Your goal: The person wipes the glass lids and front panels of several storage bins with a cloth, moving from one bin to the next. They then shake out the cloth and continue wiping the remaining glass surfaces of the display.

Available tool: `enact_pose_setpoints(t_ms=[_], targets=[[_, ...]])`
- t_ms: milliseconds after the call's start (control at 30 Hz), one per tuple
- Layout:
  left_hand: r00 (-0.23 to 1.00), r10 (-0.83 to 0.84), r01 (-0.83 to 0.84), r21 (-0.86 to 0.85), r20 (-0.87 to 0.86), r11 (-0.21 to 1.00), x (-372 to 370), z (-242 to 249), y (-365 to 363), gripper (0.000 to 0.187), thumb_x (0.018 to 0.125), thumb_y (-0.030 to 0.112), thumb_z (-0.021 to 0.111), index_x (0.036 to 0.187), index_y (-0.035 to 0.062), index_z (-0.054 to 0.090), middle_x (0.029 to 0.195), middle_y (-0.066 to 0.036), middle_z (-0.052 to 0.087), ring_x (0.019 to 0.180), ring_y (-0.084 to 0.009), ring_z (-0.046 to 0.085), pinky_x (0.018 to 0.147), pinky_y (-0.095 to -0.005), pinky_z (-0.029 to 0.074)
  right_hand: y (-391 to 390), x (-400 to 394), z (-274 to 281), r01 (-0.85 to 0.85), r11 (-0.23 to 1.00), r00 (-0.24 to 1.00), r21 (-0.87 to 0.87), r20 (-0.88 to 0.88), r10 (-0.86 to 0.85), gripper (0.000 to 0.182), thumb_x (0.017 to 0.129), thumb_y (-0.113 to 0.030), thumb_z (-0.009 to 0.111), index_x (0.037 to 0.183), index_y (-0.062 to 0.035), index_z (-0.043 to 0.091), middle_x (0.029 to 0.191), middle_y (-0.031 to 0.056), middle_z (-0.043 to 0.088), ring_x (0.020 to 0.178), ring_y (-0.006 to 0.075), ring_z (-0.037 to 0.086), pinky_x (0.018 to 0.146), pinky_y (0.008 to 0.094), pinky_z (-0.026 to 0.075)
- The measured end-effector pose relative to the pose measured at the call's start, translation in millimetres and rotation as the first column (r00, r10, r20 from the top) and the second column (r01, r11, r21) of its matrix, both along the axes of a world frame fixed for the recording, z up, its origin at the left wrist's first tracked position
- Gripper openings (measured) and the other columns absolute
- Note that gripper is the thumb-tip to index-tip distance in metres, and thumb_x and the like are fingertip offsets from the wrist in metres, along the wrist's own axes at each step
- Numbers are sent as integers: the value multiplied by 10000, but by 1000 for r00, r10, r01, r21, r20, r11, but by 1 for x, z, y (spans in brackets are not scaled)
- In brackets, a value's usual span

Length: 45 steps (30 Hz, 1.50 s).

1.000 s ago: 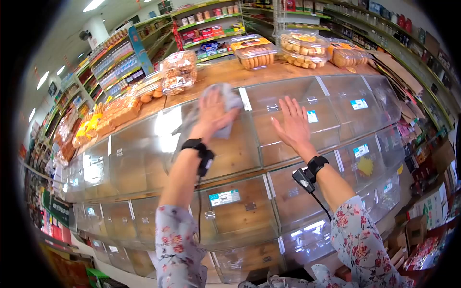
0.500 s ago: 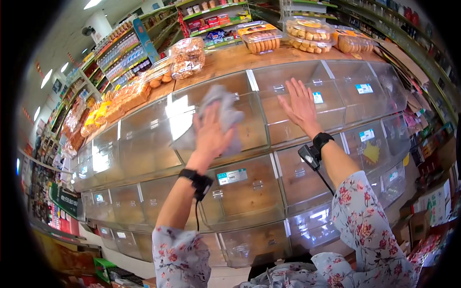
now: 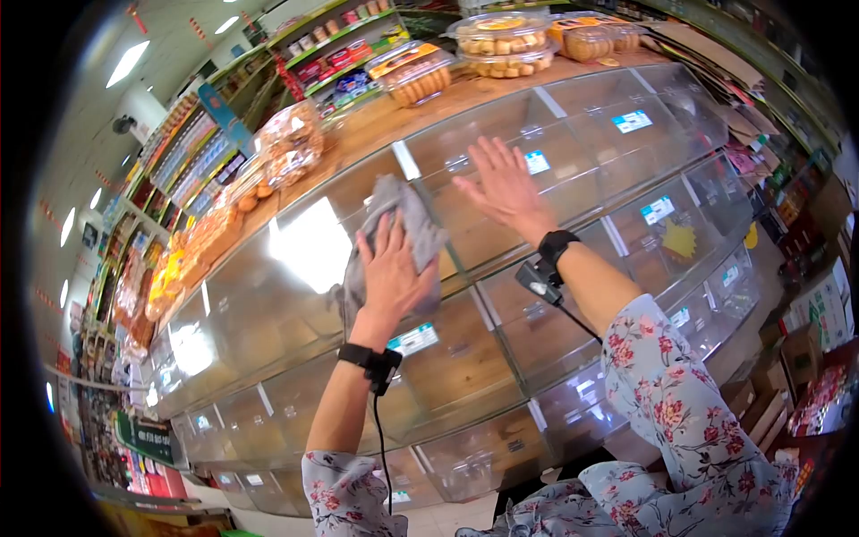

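Note:
My left hand (image 3: pixel 390 273) presses a crumpled grey cloth (image 3: pixel 407 210) against the clear, slanted front of a display bin (image 3: pixel 259 309) in the top row. Its fingers lie over the cloth, and folds stick out above and beside the hand. My right hand (image 3: pixel 508 190) is flat on the neighbouring clear bin front, fingers extended and thumb apart, holding nothing. Just beyond its fingers is a blue and white price tag (image 3: pixel 536 162). Another price tag (image 3: pixel 413 339) sits below my left hand.
Along the wooden top (image 3: pixel 358 134) stand packed cookies (image 3: pixel 413 73), stacked round tubs (image 3: pixel 503 45) and bagged snacks (image 3: pixel 288 143). More clear bins descend toward me in rows. Flattened cardboard (image 3: pixel 707 54) leans at the right end. Cardboard boxes (image 3: pixel 799 358) stand on the right side.
My view has turned, so the bins appear shifted left and tilted. My left hand, with the cloth, has moved a little across the panel; my right hand stays flat on its bin front.

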<state>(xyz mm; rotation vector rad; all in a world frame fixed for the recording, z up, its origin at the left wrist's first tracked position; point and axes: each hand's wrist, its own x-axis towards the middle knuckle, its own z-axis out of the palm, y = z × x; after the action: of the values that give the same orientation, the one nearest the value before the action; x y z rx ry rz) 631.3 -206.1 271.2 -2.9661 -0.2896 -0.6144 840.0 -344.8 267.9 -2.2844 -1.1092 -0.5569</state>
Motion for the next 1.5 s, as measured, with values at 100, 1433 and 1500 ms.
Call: enact_pose_setpoints(t_ms=[100,1433,1500], targets=[[993,-104,107,45,-59,993,58,7,-34,732,847,456,607,1418,18,473,1527,-201,381,1456,-371,271,1177,-608,105,-1,1,4,-26,999,998,38,-60,28,738,967,-584,454,1456,-31,426,1561,166,346,1475,325,254,1204,497,169],[971,217,-230,-160,-97,960,248,48,-33,731,925,581,450,1452,74,474,1628,-156,179,1512,-337,126,1186,-593,36,-126,145,11,37,999,998,-23,-42,-38,818,875,-535,594,1465,-8,386,1549,187,348,1468,327,257,1216,481,164],[907,414,-422,-184,-84,888,219,43,-9,694,931,587,437,1452,130,491,1637,-166,147,1514,-351,109,1176,-615,44,-128,143,12,36,999,997,-10,-66,-37,818,882,-549,583,1462,-6,388,1548,189,348,1467,328,258,1217,481,163]])
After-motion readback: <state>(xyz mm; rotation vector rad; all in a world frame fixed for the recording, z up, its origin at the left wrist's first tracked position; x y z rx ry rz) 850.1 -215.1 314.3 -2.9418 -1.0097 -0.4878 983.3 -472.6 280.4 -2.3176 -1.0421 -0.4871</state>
